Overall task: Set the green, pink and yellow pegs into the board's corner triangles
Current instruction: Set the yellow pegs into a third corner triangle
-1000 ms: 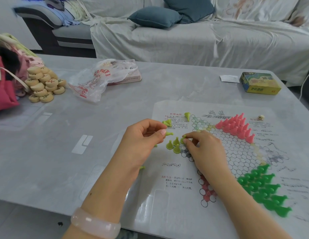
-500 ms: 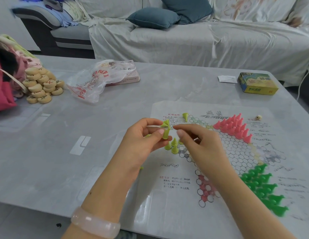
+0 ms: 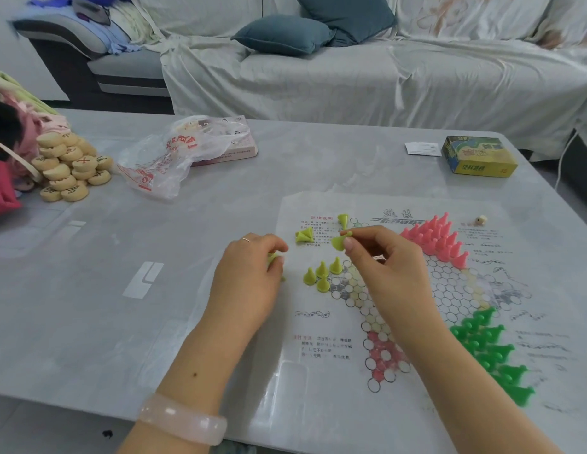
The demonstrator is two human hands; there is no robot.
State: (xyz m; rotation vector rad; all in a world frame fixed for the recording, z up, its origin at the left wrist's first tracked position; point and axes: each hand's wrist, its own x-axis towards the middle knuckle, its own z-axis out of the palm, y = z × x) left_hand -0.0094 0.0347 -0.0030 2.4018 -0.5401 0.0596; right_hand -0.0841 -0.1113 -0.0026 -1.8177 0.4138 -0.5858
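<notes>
1. Hands at work over a paper board [image 3: 318, 371] printed with a star of small circles and lying flat on a grey table [image 3: 89, 322].
2. Right hand [image 3: 388, 273] pinches one yellow peg [image 3: 338, 242] between thumb and forefinger; the peg is lifted clear of the paper and tipped on its side, its round base facing the camera.
3. Left hand [image 3: 249, 276] rests at the board's left edge with its fingers curled around more yellow pegs, of which only slivers show at the fingertips.
4. Four yellow pegs [image 3: 322, 275] stand upright in a tight cluster at the star's left point, each a small cone on a flared base.
5. Loose yellow pegs [image 3: 303, 235] lie toppled on the printed text just above the hands, with another [image 3: 343, 220] near the star's top-left point.
6. Pink pegs [image 3: 438, 239] fill the upper-right triangle in neat rows, all upright.
7. Green pegs [image 3: 488, 348] fill the lower-right triangle, close-packed, their outlines blurred toward the frame's edge.
8. Red-tinted circles at the bottom point hold no pegs.
</notes>
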